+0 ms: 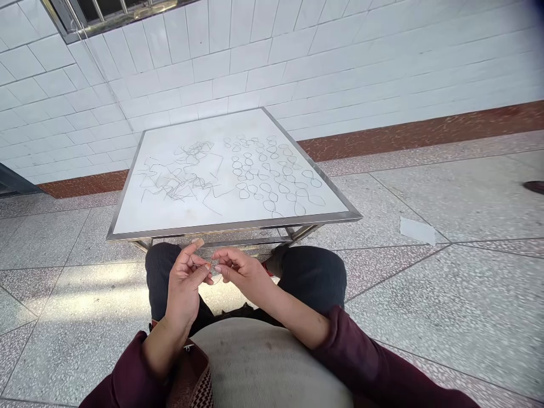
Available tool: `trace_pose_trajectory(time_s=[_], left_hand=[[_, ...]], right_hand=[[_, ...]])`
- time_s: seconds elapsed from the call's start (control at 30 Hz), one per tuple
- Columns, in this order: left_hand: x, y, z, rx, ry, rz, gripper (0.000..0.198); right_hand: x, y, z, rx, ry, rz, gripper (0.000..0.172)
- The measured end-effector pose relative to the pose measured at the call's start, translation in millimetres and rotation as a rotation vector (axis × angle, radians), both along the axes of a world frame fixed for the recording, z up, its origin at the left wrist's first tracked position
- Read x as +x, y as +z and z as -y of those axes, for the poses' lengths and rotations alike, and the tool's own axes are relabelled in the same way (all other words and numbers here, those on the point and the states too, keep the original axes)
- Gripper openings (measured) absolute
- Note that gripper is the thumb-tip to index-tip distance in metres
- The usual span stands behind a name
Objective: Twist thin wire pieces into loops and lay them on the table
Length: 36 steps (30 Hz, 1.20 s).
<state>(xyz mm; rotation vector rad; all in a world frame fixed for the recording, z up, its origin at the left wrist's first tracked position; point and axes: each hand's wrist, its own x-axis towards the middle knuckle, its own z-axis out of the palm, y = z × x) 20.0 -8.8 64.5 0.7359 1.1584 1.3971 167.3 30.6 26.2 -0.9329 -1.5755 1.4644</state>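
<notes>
My left hand and my right hand meet above my knees, just in front of the low table. Both pinch a thin piece of wire between the fingertips; it looks bent into a small loop. On the white tabletop lie a tangle of straight and kinked wires on the left and several finished figure-eight wire loops laid out on the right.
The table has a metal rim and metal legs and stands against a white tiled wall. Speckled stone floor surrounds it. A scrap of white paper lies on the floor to the right. A dark object sits at the far right edge.
</notes>
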Motion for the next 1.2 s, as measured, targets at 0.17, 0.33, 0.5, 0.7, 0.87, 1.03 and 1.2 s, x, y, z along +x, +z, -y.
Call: trace_pose_trajectory(time_s=[0.17,0.33,0.5,0.7,0.87,1.03,1.2], left_hand=[[1.0,0.8,2.9,0.024,0.0,-0.083,0.049],[2.8,-1.9,7.3,0.038,-0.021,-0.192,0.052],[2.2,-5.4,8.1,0.044,-0.036,-0.199,0.051],[4.3,-1.5,10.0,0.049,-0.115,-0.248,0.052],[7.8,-5.5,12.9,0.081,-0.153,-0.262,0.051],[7.7,-10.8,13.2,0.061,-0.125,-0.243,0.056],[9.6,-9.0,14.3,0.049,-0.134,-0.252,0.061]], right_hand=[[0.1,2.1,-2.3,-0.162,0.097,-0.103,0.031],[3.1,9.8,-2.9,-0.166,0.078,-0.08,0.042],[6.8,12.9,-1.8,-0.121,0.069,-0.034,0.041],[6.2,16.3,-1.8,-0.133,0.046,-0.005,0.047],[5.1,8.7,-2.0,-0.183,0.026,-0.042,0.047],[6.9,9.9,-3.1,-0.11,0.017,-0.1,0.037],[4.5,12.2,-2.3,-0.121,0.032,-0.105,0.034]])
